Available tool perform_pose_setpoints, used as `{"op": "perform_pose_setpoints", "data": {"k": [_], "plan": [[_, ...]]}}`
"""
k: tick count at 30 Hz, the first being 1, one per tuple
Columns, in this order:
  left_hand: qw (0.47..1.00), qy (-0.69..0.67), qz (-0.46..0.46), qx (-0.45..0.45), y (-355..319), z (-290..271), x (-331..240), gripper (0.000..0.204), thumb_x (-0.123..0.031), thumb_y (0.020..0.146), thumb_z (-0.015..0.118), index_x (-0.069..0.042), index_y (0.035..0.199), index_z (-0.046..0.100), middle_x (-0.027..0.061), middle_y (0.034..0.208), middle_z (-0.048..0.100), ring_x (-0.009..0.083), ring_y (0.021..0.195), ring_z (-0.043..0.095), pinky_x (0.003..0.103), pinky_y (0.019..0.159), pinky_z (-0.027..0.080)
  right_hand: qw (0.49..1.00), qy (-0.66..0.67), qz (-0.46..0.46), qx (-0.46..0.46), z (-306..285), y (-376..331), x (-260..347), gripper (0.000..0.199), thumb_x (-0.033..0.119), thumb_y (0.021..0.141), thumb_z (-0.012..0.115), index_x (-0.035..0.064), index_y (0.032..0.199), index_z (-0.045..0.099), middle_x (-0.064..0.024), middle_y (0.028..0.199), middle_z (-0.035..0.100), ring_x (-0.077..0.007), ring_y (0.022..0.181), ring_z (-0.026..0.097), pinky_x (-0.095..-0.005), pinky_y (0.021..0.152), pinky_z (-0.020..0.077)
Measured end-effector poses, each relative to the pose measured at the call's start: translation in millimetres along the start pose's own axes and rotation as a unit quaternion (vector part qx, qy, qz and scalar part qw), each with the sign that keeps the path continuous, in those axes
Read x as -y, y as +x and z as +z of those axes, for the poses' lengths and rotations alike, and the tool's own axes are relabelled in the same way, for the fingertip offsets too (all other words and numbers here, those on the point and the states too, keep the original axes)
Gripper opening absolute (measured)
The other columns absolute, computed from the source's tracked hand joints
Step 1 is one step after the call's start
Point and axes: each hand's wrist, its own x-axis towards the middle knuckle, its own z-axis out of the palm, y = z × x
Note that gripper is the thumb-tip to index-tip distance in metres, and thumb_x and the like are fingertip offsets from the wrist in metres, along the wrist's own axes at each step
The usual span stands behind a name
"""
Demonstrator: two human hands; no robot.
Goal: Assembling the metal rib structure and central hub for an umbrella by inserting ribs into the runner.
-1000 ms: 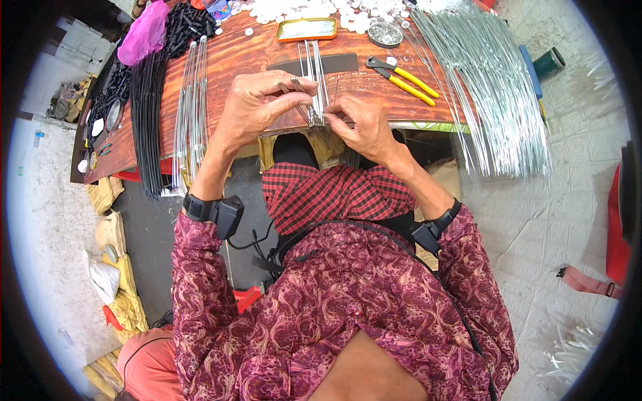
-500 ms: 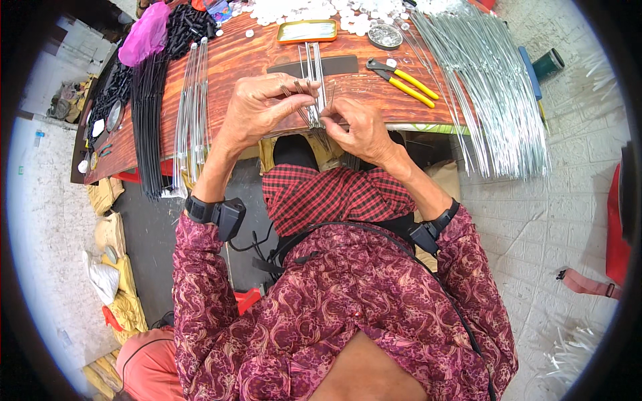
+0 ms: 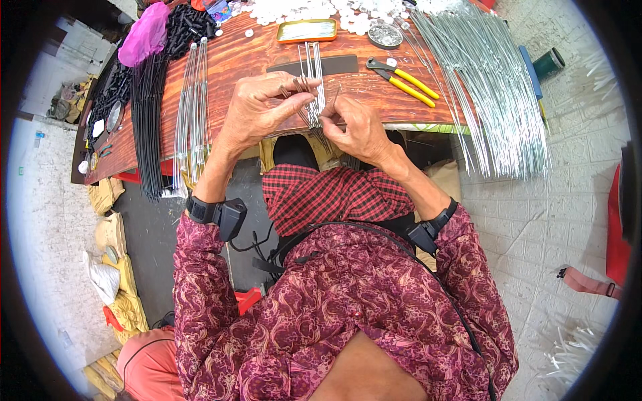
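My left hand (image 3: 261, 107) grips a small bundle of thin silver metal rods (image 3: 312, 73) near their near end, over the front edge of a reddish wooden table (image 3: 234, 57). My right hand (image 3: 354, 127) is beside it, fingertips pinched on the same rods' lower ends. The rods fan out away from me across a dark strip (image 3: 334, 64) on the table. Both wrists wear black bands.
Yellow-handled pliers (image 3: 404, 80) lie right of the hands. A large pile of silver rods (image 3: 495, 87) hangs off the table's right end. More silver rods (image 3: 192, 107) and black rods (image 3: 148, 127) lie left. A flat tin (image 3: 306, 30), round tin (image 3: 385, 35), white pieces behind.
Both hands stay on the rod bundle; the fingers have shifted slightly along its near end. Nothing else has moved.
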Motion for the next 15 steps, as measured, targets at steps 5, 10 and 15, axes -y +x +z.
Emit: {"op": "perform_pose_setpoints", "data": {"k": [5,10,15], "plan": [[1.0,0.024,-0.005,0.003,1.0,1.1,-0.7,0.021,-0.006,0.084,0.071,0.0,0.105,0.073,0.0078,0.09,0.073,0.0116,0.079,0.066,0.026,0.069,0.052,0.999,-0.037,0.011,0.01,1.7,0.4,2.3,0.013,0.003,0.075,0.069,0.0,0.082,0.058,-0.011,0.072,0.06,-0.024,0.063,0.064,-0.0342,0.056,0.0514],[0.995,0.051,0.077,-0.024,3.0,2.9,6.0,0.027,-0.01,0.081,0.075,-0.006,0.107,0.074,0.0075,0.074,0.066,0.0123,0.063,0.063,0.027,0.056,0.051,0.999,-0.053,0.003,-0.005,5.3,1.1,2.0,0.013,0.003,0.074,0.068,0.0013,0.079,0.056,-0.0105,0.069,0.059,-0.0251,0.061,0.063,-0.035,0.055,0.0505],[0.998,0.039,0.045,-0.026,2.7,4.2,2.7,0.027,-0.011,0.081,0.075,-0.008,0.108,0.074,0.0083,0.075,0.067,0.0168,0.063,0.064,0.028,0.058,0.052,0.998,-0.06,0.003,-0.015,6.6,0.5,2.7,0.014,0.003,0.074,0.068,0.0018,0.078,0.055,-0.0108,0.067,0.059,-0.026,0.06,0.062,-0.0362,0.054,0.0498]]}}
